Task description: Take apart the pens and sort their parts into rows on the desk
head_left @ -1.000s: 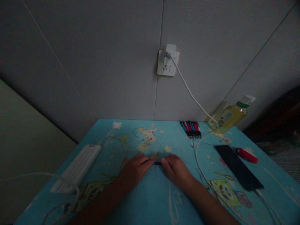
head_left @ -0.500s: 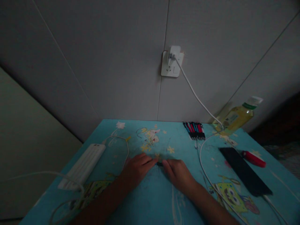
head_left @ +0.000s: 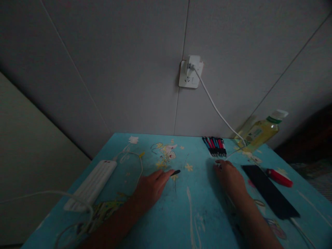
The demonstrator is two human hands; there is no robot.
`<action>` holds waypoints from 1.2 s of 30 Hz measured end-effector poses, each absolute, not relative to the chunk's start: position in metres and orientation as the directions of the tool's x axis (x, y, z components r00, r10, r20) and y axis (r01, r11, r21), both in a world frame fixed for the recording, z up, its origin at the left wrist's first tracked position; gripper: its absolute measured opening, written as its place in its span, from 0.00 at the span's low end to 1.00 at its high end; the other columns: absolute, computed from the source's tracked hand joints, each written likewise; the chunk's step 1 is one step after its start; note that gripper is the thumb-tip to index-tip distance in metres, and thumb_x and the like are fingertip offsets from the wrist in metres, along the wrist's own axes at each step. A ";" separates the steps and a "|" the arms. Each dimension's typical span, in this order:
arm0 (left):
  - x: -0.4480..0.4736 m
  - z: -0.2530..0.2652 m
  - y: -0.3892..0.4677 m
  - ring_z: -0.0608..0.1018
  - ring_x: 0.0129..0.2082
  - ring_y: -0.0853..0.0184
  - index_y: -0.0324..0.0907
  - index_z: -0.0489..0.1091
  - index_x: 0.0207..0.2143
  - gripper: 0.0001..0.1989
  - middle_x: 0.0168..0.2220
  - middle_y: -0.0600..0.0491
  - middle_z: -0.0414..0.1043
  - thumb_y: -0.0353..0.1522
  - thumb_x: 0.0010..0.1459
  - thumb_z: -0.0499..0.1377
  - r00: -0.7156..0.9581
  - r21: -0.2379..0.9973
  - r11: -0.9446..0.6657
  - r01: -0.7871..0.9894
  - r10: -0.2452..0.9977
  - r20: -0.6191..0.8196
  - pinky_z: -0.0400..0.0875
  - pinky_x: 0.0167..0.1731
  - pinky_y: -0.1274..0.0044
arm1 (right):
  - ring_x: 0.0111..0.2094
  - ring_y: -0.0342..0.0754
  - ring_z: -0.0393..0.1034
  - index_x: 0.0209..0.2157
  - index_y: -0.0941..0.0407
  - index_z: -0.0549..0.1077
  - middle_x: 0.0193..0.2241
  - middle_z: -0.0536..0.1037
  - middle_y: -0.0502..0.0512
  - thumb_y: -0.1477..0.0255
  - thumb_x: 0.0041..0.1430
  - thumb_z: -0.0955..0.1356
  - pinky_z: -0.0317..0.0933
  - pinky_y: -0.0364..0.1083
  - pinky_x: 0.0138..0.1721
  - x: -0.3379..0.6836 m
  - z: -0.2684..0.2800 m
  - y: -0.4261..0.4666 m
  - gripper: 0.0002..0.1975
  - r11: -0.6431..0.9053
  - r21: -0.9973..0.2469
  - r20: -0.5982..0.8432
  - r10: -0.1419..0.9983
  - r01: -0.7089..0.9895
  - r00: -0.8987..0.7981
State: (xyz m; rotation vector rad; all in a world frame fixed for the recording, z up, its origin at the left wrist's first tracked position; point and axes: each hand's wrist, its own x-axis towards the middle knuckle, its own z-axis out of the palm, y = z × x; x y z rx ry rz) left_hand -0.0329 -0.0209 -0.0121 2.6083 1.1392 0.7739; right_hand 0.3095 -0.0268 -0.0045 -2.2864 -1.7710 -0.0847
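Observation:
My left hand (head_left: 153,186) rests over the middle of the table, fingers closed on a slim pen-like thing. Its dark end (head_left: 175,172) sticks out to the right past my fingertips; the rest is hidden in the hand. My right hand (head_left: 230,178) is farther right, fingers curled down to the tabletop. A small pale bit (head_left: 218,165) shows at its fingertips, too small to name. Just beyond those fingertips lies a row of several pens (head_left: 214,147), side by side, with red, blue and white barrels and black lower ends.
A white power strip (head_left: 92,185) lies on the left. On the right are a dark flat slab (head_left: 271,192) with a cable, a red object (head_left: 280,178) and a tilted bottle (head_left: 263,133) of yellow liquid. A white cable (head_left: 215,107) hangs from the wall socket (head_left: 190,81).
My right hand has let go of the dark pen-like thing and moved right, towards the row of pens. The left hand keeps hold of it, now with its dark end free.

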 end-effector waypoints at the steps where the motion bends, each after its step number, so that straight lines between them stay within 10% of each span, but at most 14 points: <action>1: -0.033 -0.012 -0.021 0.78 0.35 0.67 0.49 0.61 0.62 0.19 0.38 0.52 0.74 0.32 0.70 0.47 0.567 0.369 -0.686 0.627 0.726 0.388 0.74 0.37 0.77 | 0.36 0.53 0.76 0.48 0.57 0.74 0.42 0.78 0.64 0.68 0.64 0.63 0.62 0.47 0.34 0.309 -0.007 -0.027 0.14 -0.232 -0.146 0.183 0.949 0.962 0.257; 9: -0.030 -0.012 -0.022 0.79 0.35 0.66 0.46 0.66 0.55 0.15 0.38 0.51 0.76 0.34 0.70 0.47 0.565 0.369 -0.662 0.652 0.749 0.345 0.74 0.37 0.76 | 0.36 0.53 0.75 0.39 0.56 0.78 0.39 0.78 0.63 0.70 0.66 0.62 0.63 0.48 0.36 0.302 -0.002 -0.023 0.13 -0.186 -0.193 0.200 0.954 0.963 0.224; 17: -0.028 -0.007 -0.024 0.79 0.31 0.66 0.48 0.68 0.53 0.14 0.34 0.53 0.75 0.36 0.70 0.50 0.595 0.257 -0.669 0.697 0.740 0.313 0.70 0.29 0.78 | 0.40 0.50 0.74 0.41 0.53 0.79 0.40 0.80 0.55 0.62 0.64 0.67 0.67 0.46 0.41 0.215 0.017 -0.044 0.12 0.214 -0.886 0.186 0.977 0.412 -0.107; 36: -0.028 0.000 -0.032 0.78 0.29 0.67 0.49 0.69 0.53 0.13 0.33 0.55 0.74 0.35 0.69 0.51 0.624 0.197 -0.717 0.668 0.685 0.376 0.67 0.29 0.75 | 0.41 0.49 0.73 0.39 0.53 0.79 0.38 0.79 0.55 0.66 0.63 0.69 0.65 0.47 0.45 0.199 0.015 -0.056 0.07 0.279 -0.919 0.258 0.960 0.277 -0.112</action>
